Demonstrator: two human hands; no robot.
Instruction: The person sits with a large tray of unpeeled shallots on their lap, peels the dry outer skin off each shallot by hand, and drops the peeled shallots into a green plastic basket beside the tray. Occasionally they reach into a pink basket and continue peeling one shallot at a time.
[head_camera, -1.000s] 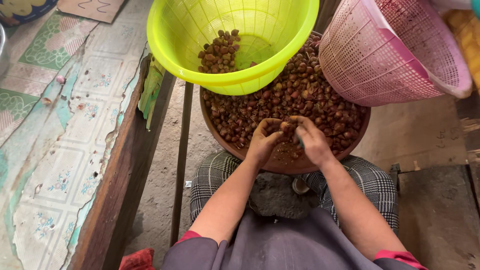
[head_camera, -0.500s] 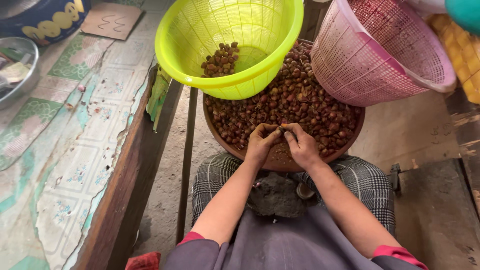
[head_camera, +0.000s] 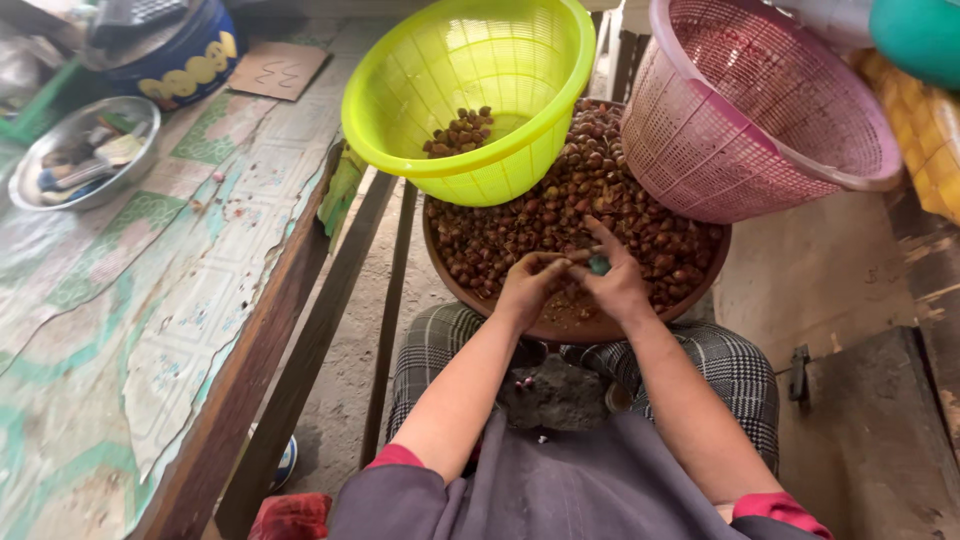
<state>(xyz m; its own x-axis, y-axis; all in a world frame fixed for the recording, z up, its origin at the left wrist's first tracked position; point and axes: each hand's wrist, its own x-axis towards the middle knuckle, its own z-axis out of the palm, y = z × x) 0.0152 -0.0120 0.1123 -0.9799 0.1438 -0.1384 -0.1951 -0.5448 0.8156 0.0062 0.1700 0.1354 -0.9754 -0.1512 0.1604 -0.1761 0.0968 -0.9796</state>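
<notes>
At nine o'clock runs the long table (head_camera: 120, 330), covered in a worn patterned cloth, its wooden edge slanting from seven o'clock up toward twelve. At two o'clock a pink mesh basket (head_camera: 770, 150) tilts, mouth facing up and left, its lower edge over the far rim of the brown round bowl (head_camera: 575, 330). At twelve o'clock the yellow-green plastic colander (head_camera: 470, 100) leans over the bowl's far-left rim, with a small heap of brown nuts inside. The bowl sits dead centre on the person's checked-trouser lap, filled with the reddish-brown nuts (head_camera: 520, 225). Over its near rim, both hands meet: the left hand (head_camera: 528, 290) curls, fingers bent inward around something small, while the right hand (head_camera: 615, 285) presses against it, index finger stretched toward eleven o'clock. Between them a small grey-green object (head_camera: 598, 265) peeks out, pinched at the right fingertips; its long axis cannot be told. At ten o'clock sits a metal dish (head_camera: 85, 165) of odds and ends.
</notes>
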